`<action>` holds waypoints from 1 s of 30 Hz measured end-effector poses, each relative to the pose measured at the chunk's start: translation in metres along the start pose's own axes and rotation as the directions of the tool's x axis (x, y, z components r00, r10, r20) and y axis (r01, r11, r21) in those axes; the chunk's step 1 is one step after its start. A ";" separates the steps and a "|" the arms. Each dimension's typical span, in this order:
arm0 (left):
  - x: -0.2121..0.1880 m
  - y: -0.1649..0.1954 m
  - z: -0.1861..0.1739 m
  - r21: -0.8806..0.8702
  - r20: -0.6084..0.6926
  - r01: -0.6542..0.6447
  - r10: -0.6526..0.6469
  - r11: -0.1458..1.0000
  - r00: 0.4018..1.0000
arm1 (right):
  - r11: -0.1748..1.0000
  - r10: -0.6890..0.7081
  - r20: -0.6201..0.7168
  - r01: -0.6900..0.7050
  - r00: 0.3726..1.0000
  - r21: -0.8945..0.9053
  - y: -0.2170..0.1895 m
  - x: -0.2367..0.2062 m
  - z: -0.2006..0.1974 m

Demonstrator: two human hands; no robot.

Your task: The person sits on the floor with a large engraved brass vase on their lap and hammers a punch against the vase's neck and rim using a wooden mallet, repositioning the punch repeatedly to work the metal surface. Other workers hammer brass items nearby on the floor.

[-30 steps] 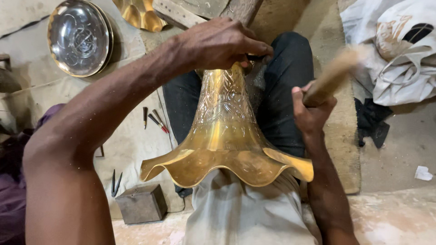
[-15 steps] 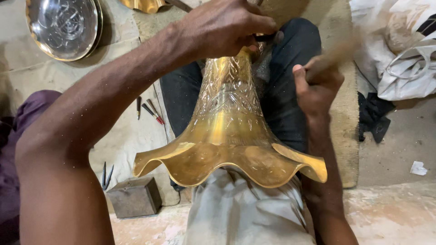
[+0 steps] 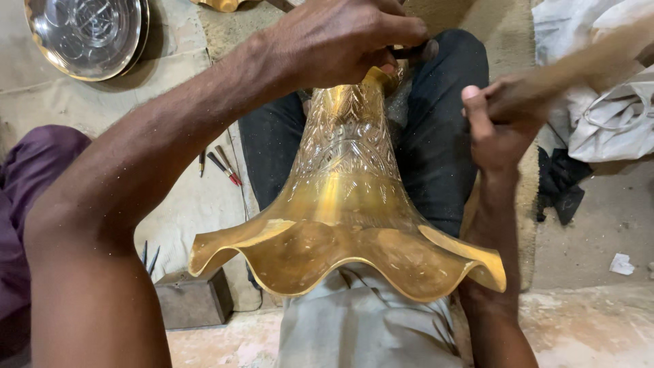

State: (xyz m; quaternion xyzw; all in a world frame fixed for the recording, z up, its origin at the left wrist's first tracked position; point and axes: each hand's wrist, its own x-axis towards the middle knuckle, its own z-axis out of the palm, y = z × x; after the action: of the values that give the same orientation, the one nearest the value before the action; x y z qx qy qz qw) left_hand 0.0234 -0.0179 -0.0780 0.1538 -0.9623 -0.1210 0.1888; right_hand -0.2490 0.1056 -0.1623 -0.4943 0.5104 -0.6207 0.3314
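Your left hand (image 3: 340,41) is closed over the narrow top of the brass flared horn (image 3: 347,211), its fingers (image 3: 402,31) pinching a dark punch (image 3: 412,51) against the engraved neck at 12 o'clock. Your right hand (image 3: 501,126), at 2 o'clock, has its fingers wrapped tight around a blurred wooden mallet handle (image 3: 579,65). The horn lies over your lap at centre, its wavy rim towards 6 o'clock, a steel plate (image 3: 85,34) on the floor at 10 o'clock.

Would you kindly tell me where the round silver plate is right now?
In the head view the silver plate lies at the top left on the floor cloth, beyond the left forearm and left of the brass horn.
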 end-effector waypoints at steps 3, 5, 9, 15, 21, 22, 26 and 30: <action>-0.002 0.001 -0.002 -0.016 -0.026 0.004 -0.004 1.000 1.000 | 0.611 -0.302 0.329 0.447 0.895 -0.653 0.001 0.005 -0.009; -0.003 0.001 -0.003 -0.013 -0.068 -0.014 0.013 1.000 0.998 | 0.942 -0.207 0.110 0.228 0.972 -0.247 0.011 0.005 -0.009; -0.005 -0.001 -0.006 0.014 -0.073 -0.030 0.031 0.999 0.997 | 0.515 -0.326 0.375 0.495 0.868 -0.699 0.029 0.010 -0.019; -0.008 -0.004 -0.003 0.045 -0.090 -0.013 0.017 0.999 0.996 | 0.621 -0.262 0.374 0.452 0.890 -0.641 0.033 0.010 -0.018; -0.015 -0.006 -0.006 0.023 -0.157 -0.039 0.042 0.999 0.987 | 0.802 -0.101 0.258 0.232 0.961 -0.550 0.017 0.012 -0.008; -0.015 -0.007 -0.008 0.010 -0.173 -0.049 0.050 0.999 0.984 | 0.801 -0.163 0.277 0.291 0.947 -0.523 0.013 0.013 -0.007; -0.017 -0.005 -0.010 -0.009 -0.147 -0.005 0.004 1.000 0.989 | 0.894 -0.174 0.275 0.269 0.946 -0.357 -0.006 0.019 0.002; -0.021 -0.005 -0.011 -0.014 -0.087 0.058 -0.059 0.998 0.994 | 0.610 -0.339 0.398 0.521 0.853 -0.597 -0.024 0.021 0.008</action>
State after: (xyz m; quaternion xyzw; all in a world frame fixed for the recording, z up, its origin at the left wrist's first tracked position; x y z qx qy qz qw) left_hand 0.0472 -0.0172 -0.0761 0.1859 -0.9475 -0.1250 0.2280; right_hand -0.2455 0.0906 -0.1338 -0.7617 0.5225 -0.3824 0.0248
